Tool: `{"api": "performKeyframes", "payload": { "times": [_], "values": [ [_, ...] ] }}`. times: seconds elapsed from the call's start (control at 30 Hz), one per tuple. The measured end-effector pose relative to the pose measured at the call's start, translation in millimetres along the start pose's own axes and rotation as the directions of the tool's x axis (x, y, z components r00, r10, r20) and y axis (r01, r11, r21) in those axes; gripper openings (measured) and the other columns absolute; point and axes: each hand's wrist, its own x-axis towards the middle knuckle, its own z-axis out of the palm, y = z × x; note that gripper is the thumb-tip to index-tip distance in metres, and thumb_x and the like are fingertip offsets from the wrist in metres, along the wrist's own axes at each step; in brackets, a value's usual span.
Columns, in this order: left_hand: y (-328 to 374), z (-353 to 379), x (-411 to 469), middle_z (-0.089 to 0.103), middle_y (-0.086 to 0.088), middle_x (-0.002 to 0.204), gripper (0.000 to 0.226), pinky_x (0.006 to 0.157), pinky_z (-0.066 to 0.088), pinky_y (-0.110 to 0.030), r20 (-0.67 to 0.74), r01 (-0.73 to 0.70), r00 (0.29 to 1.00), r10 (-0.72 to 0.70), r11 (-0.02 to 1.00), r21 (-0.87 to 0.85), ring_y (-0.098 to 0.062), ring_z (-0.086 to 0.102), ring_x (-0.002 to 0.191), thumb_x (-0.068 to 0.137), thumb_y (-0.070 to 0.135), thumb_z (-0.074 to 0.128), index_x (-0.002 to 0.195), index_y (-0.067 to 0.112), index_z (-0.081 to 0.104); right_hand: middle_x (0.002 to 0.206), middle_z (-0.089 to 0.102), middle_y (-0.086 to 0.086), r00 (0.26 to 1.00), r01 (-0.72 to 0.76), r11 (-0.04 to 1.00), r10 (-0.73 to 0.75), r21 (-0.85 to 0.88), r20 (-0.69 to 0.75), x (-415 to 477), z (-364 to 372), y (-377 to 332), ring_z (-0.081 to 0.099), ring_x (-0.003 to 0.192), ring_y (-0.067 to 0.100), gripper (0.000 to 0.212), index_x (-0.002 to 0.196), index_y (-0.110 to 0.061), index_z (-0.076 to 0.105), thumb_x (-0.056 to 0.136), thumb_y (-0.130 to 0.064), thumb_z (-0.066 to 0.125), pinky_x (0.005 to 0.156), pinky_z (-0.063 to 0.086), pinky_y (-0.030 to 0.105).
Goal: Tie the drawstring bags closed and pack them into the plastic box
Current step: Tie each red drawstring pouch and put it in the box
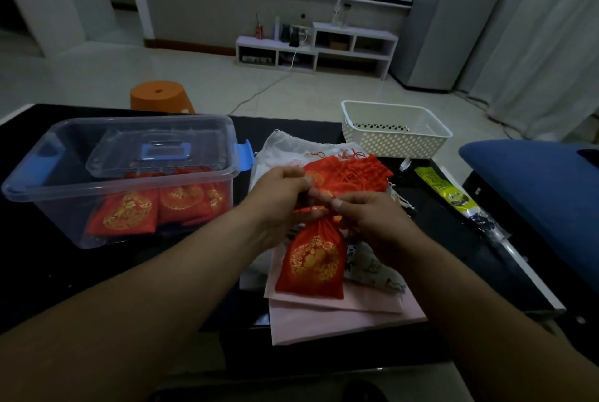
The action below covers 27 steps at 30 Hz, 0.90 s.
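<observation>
Bag of red cloth with gold flowers (312, 259) lies on pink paper sheets (340, 320) on the black tabletop (48, 272). Fingers of the left hand (282, 187) and right hand (366, 217) pinch the orange strings (308, 209) at its neck. More red bags (129, 213) sit in the clear plastic box (39, 181) to the left.

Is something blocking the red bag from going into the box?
Yes: the clear lid lies across much of the open top of the box. Between the bag and the box, nothing else visible stands in the way.
</observation>
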Motion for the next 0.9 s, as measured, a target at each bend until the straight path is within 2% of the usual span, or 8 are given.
{"api": "performKeyframes", "payload": {
  "times": [0.17,0.3,0.43,0.53,0.6,0.7,0.8,0.9],
  "values": [
    [-20.5,7.5,0.3,0.072,-0.015,0.09,0.029,0.079,0.06,-0.037,-0.092,0.042,0.995,-0.042,0.999,-0.003,-0.029,0.076,0.099,0.104,0.004,0.048,0.132,0.012,0.048,0.082,0.073,0.015,0.996,-0.072,0.997,0.073,0.019,-0.056,0.8,-3.2,9.0,0.069,0.062,0.016,0.013,0.1,0.001,0.074,0.099,-0.007,0.064,0.052,0.054,0.025],
    [-23.9,5.8,1.7,0.072,-0.01,0.081,0.028,0.081,0.058,-0.038,-0.105,0.068,0.992,-0.064,0.997,0.029,-0.022,0.073,0.083,0.103,0.003,0.051,0.129,0.013,0.051,0.088,0.077,0.011,0.998,0.017,1.0,-0.018,-0.014,-0.058,0.9,-3.8,11.4,0.071,0.072,0.018,0.009,0.095,-0.008,0.077,0.096,-0.013,0.07,0.061,0.054,0.029],
    [-30.1,4.7,3.4,0.07,-0.016,0.097,0.03,0.087,0.06,-0.042,-0.094,0.098,0.991,-0.094,0.995,0.036,-0.023,0.068,0.085,0.101,0.005,0.055,0.129,0.016,0.054,0.089,0.077,0.011,0.988,0.156,0.984,-0.154,-0.087,0.024,-3.0,1.9,8.1,0.07,0.077,0.026,0.01,0.088,-0.015,0.08,0.094,-0.015,0.072,0.067,0.052,0.035],
    [-32.1,3.6,5.7,0.069,-0.016,0.095,0.029,0.092,0.06,-0.045,-0.109,0.102,0.989,-0.1,0.995,0.011,-0.023,0.066,0.085,0.1,0.004,0.055,0.127,0.015,0.055,0.078,0.074,0.015,0.981,0.192,0.969,-0.182,-0.158,0.072,-2.7,7.0,8.2,0.065,0.064,0.017,0.01,0.089,-0.014,0.077,0.096,-0.013,0.07,0.058,0.05,0.029],
    [-28.7,1.2,4.5,0.068,-0.013,0.085,0.026,0.083,0.062,-0.042,-0.102,0.089,0.991,-0.088,0.996,0.007,-0.022,0.067,0.077,0.101,0.003,0.053,0.125,0.013,0.056,0.071,0.072,0.011,0.982,0.182,0.965,-0.169,-0.19,0.083,-2.1,7.5,8.4,0.065,0.061,0.016,0.008,0.092,-0.009,0.074,0.097,-0.01,0.067,0.055,0.05,0.027],
    [-9.4,-5.6,0.4,0.067,-0.009,0.083,0.019,0.07,0.061,-0.034,-0.11,0.01,0.994,0.014,0.976,0.215,-0.02,0.067,0.074,0.105,0.008,0.048,0.118,0.012,0.061,0.072,0.072,0.015,0.987,0.152,0.96,-0.137,-0.237,0.08,-2.3,5.4,6.9,0.065,0.062,0.019,0.008,0.091,-0.007,0.071,0.098,-0.008,0.066,0.053,0.052,0.025],
    [19.6,-12.5,-7.8,0.063,-0.006,0.09,0.015,0.057,0.055,-0.021,-0.059,-0.173,0.971,0.233,0.847,0.503,-0.013,0.062,0.073,0.106,0.014,0.048,0.111,0.016,0.062,0.082,0.075,0.018,0.99,0.13,0.961,-0.113,-0.242,0.082,-2.7,6.9,2.5,0.066,0.063,0.018,0.009,0.092,-0.003,0.071,0.098,-0.006,0.066,0.054,0.054,0.024],
    [34.8,-11.3,-17.3,0.065,-0.007,0.082,0.016,0.065,0.059,-0.034,0.126,-0.314,0.945,0.301,0.733,0.603,-0.015,0.063,0.068,0.103,0.01,0.052,0.107,0.022,0.061,0.071,0.074,0.007,0.989,0.136,0.957,-0.116,-0.257,0.093,-0.8,9.8,-0.1,0.067,0.059,0.015,0.012,0.087,-0.009,0.072,0.097,-0.005,0.067,0.053,0.053,0.025]
  ]
}}
